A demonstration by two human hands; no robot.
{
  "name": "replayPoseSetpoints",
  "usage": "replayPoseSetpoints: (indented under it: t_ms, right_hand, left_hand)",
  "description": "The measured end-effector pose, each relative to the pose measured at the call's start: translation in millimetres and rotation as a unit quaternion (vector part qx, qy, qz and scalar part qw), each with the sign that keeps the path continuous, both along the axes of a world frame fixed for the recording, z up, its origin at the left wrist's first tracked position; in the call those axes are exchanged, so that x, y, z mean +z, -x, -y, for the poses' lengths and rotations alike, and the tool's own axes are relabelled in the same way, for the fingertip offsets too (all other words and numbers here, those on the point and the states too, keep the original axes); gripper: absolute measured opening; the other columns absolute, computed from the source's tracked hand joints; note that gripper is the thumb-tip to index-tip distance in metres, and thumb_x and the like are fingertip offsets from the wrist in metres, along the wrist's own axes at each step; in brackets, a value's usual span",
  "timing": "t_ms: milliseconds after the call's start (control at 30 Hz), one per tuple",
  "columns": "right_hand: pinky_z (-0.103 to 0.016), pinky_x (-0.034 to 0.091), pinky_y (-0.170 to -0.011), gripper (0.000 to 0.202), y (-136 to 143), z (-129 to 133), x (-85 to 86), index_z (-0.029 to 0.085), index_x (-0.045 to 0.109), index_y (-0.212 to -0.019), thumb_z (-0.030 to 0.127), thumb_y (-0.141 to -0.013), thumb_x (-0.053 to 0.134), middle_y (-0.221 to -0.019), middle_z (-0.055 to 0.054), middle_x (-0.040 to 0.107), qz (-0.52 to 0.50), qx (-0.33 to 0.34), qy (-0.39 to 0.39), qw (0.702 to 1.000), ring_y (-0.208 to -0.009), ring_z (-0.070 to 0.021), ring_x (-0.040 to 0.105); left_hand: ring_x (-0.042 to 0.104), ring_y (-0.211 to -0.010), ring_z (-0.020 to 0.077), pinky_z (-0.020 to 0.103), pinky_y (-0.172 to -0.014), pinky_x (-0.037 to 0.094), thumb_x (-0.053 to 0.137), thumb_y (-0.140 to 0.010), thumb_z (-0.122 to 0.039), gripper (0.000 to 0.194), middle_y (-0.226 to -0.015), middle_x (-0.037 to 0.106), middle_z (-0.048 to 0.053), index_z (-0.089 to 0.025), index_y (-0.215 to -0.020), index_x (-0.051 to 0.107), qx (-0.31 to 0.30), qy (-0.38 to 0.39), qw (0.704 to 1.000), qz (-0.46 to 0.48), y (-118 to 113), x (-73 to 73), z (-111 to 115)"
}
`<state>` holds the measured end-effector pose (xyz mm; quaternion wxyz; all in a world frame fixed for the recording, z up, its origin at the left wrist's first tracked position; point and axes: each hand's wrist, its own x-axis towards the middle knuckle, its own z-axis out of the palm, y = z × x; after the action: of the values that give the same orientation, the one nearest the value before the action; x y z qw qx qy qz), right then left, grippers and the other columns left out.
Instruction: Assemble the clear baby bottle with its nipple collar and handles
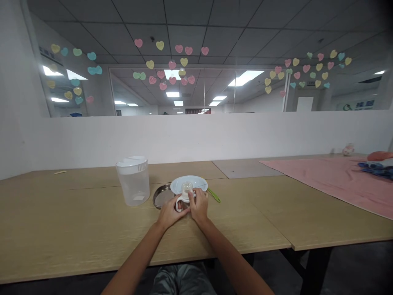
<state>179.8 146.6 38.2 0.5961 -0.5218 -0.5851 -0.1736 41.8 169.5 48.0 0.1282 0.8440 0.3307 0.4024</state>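
Note:
Both of my hands meet over a small white baby feeder point(185, 191) with a ring handle and a clear domed top. My left hand point(170, 212) grips its ring handle from the left. My right hand point(200, 205) pinches its body from the right. Just behind it lies a pale blue plate point(196, 182). A round metal tin point(161, 196) sits partly under the plate's left edge. A green utensil point(215, 195) lies to the right of the plate.
A clear plastic jug point(133, 180) with a white lid stands left of the tin. A pink cloth point(337, 178) covers the table's right side, with toys point(377, 163) on its far end. A white partition wall point(196, 135) runs behind the wooden table point(76, 229).

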Motion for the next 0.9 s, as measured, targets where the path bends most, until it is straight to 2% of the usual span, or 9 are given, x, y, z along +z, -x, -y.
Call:
replayPoseSetpoints:
  t_ms: [233,333,467,633,733,900]
  right_hand:
    - [-0.030,0.030,-0.072,0.035,0,1,2.2,0.016,0.055,-0.081,0.043,-0.090,0.035,-0.075,-0.003,0.057,-0.013,-0.010,-0.017,1.000,-0.071,-0.0158,0.049]
    - [-0.031,0.031,-0.074,0.032,0,2,2.6,0.016,0.054,-0.082,0.040,-0.091,0.035,-0.076,-0.004,0.056,0.005,-0.006,-0.016,1.000,-0.074,-0.0167,0.049]
    - [-0.032,0.032,-0.074,0.031,-2,1,1.4,0.016,0.052,-0.083,0.036,-0.093,0.031,-0.076,-0.005,0.054,0.023,-0.004,-0.018,1.000,-0.076,-0.0178,0.047]
    - [-0.033,0.033,-0.075,0.031,-4,-1,-0.1,0.016,0.052,-0.088,0.034,-0.094,0.028,-0.080,-0.006,0.054,0.040,0.020,-0.011,0.999,-0.080,-0.0184,0.047]
    - [-0.033,0.034,-0.076,0.032,-4,-1,-0.1,0.015,0.053,-0.091,0.033,-0.094,0.027,-0.082,-0.007,0.054,0.039,0.028,-0.015,0.999,-0.082,-0.0187,0.047]
    - [-0.034,0.035,-0.076,0.031,-3,-1,0.3,0.015,0.053,-0.091,0.033,-0.094,0.027,-0.081,-0.007,0.054,0.038,0.025,-0.021,0.999,-0.081,-0.0189,0.047]
  left_hand:
    - [0.053,-0.058,0.0148,0.024,-0.060,0.040,0.063,-0.066,-0.050,0.056,-0.059,0.054,-0.003,-0.019,-0.113,0.054,-0.011,0.024,1.000,0.011,0,-1.8,2]
    - [0.050,-0.058,0.0139,0.024,-0.058,0.039,0.064,-0.066,-0.049,0.058,-0.060,0.052,-0.004,-0.017,-0.113,0.054,-0.018,0.043,0.998,0.033,-1,-4.6,-1]
    - [0.043,-0.055,0.0104,0.021,-0.055,0.035,0.068,-0.063,-0.045,0.058,-0.059,0.047,-0.005,-0.014,-0.110,0.055,-0.083,0.126,0.985,0.087,-4,-7.5,-7]
    - [0.035,-0.049,0.0066,0.019,-0.048,0.029,0.072,-0.058,-0.044,0.061,-0.055,0.042,-0.007,-0.011,-0.106,0.057,-0.150,0.246,0.947,0.141,-5,-8.0,-11]
    - [0.033,-0.046,0.0054,0.019,-0.046,0.027,0.072,-0.058,-0.044,0.052,-0.053,0.041,-0.007,-0.011,-0.097,0.061,-0.161,0.273,0.937,0.150,-4,-7.6,-10]
    - [0.036,-0.047,0.0055,0.019,-0.046,0.026,0.071,-0.060,-0.040,0.039,-0.051,0.042,-0.006,-0.010,-0.084,0.063,-0.161,0.275,0.936,0.150,-3,-7.2,-10]
